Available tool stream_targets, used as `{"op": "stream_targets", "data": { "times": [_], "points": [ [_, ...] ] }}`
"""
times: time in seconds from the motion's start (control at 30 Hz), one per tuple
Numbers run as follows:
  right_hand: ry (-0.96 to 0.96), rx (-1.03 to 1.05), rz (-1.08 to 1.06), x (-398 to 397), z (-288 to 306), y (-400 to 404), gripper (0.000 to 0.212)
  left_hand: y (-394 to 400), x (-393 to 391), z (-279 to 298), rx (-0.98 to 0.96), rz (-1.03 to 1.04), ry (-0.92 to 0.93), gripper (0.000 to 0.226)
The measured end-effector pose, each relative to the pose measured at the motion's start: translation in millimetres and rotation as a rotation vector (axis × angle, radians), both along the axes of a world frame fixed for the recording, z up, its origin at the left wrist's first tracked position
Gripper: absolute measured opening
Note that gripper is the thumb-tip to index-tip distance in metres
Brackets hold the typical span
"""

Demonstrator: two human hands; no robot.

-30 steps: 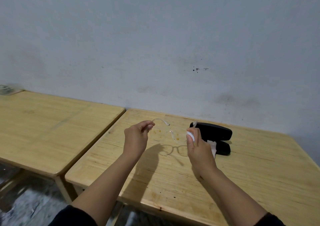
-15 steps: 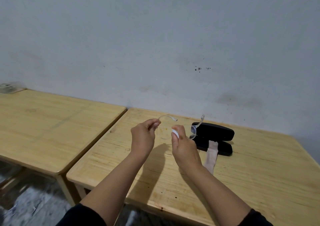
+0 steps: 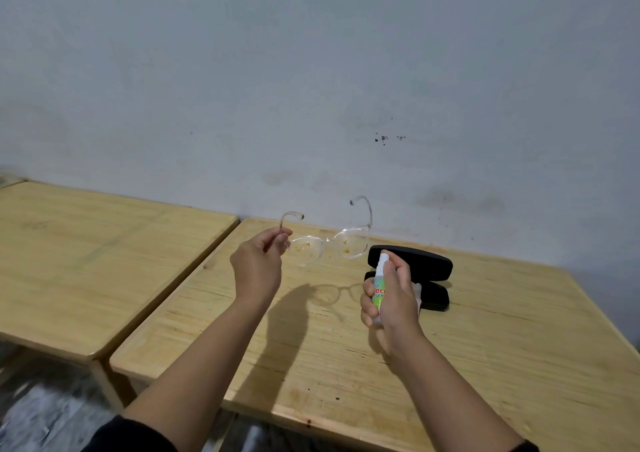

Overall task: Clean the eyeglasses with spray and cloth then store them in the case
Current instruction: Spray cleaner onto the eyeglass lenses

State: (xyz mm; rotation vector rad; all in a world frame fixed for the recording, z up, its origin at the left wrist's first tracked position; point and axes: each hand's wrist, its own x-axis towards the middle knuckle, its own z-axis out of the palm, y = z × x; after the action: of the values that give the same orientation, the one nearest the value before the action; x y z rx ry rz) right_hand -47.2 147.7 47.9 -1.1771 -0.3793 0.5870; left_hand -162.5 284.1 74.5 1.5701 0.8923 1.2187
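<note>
At far left stands a second wooden bench (image 3: 86, 261), bare in this view and separated by a narrow gap from the bench (image 3: 502, 365) you are working over. Your left hand (image 3: 258, 271) is raised above that bench, its fingers (image 3: 280, 240) pinched on one arm of the eyeglasses (image 3: 327, 247), close to the curved ear end. The glasses hang in the air, clear of the wood, with both arms opened out and the lenses turned toward you; each lens shows yellowish specks. The frame is clear, thin plastic, so it is likely light, a little springy and easy to twist; a hold nearer the hinge or on the rim would steady it, and fingertips are best kept off the lenses. To the right, your right hand (image 3: 391, 296) is wrapped around a small spray bottle (image 3: 379, 290), upright, with its white nozzle just below the nearer lens and a finger on top, which suggests spraying is the step in hand. Behind that hand lies the open black case (image 3: 415, 261) on the bench, with a pale cloth (image 3: 417, 294) partly hidden at its front.
</note>
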Motion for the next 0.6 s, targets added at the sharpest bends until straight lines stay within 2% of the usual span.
{"op": "stream_targets", "data": {
  "times": [0.47,0.6],
  "points": [
    [0.146,-0.014,0.227,-26,-6,26,0.02,-19,20,6,0.008,-0.045,-0.036,0.015],
    [0.141,-0.004,0.217,-26,-3,28,0.016,-22,22,6,0.019,-0.05,-0.03,0.015]
  ]
}}
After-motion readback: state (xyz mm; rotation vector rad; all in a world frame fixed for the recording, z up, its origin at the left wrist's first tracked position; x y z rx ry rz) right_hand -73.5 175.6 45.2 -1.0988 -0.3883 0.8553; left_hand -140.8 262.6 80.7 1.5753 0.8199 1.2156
